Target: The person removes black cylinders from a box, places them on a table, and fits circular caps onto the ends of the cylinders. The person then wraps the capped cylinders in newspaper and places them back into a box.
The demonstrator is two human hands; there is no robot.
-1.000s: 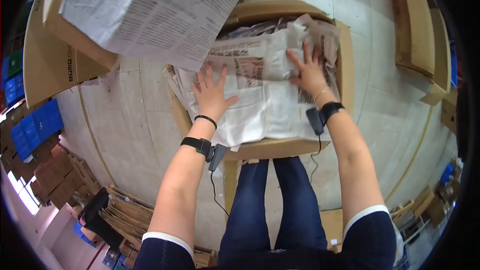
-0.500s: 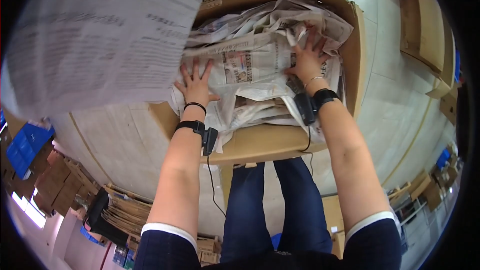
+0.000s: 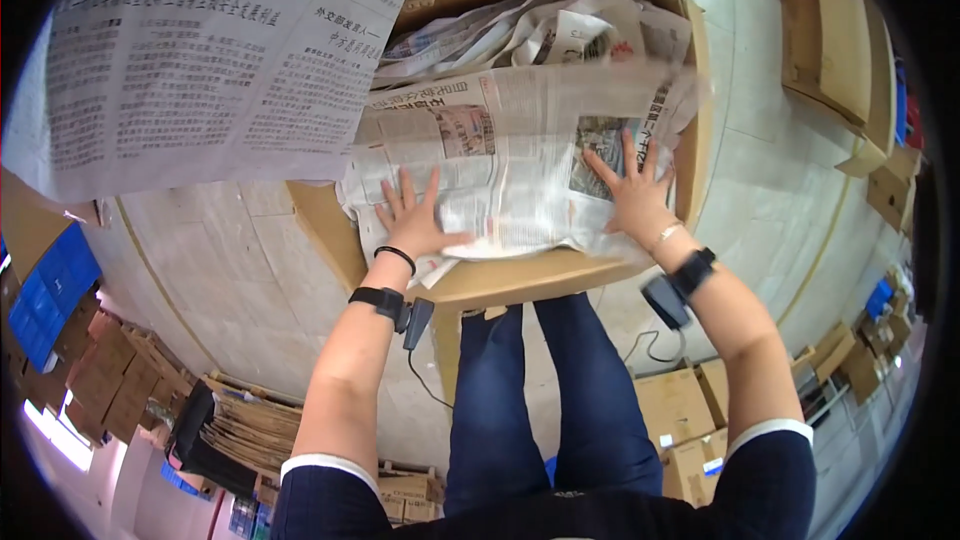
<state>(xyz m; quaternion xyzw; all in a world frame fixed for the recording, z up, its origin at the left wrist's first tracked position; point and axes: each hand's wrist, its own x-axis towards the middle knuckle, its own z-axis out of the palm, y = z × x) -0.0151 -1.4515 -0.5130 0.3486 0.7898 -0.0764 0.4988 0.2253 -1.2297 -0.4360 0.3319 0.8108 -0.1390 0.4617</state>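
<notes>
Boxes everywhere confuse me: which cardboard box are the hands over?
The central box, holding newspaper under the left hand and right hand; the upper-right box stands apart.

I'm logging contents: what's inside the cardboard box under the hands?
Newspaper sheets show inside the cardboard box, crumpled at the far side; the left hand and right hand lie spread on top. Anything beneath is covered.

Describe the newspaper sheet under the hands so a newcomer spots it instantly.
Find the open cardboard box just beyond the person's legs. Inside, toward its near edge, a printed newspaper sheet lies spread. Unlike the crumpled paper behind it, it is fairly flat and has the left hand and right hand on it.
</notes>
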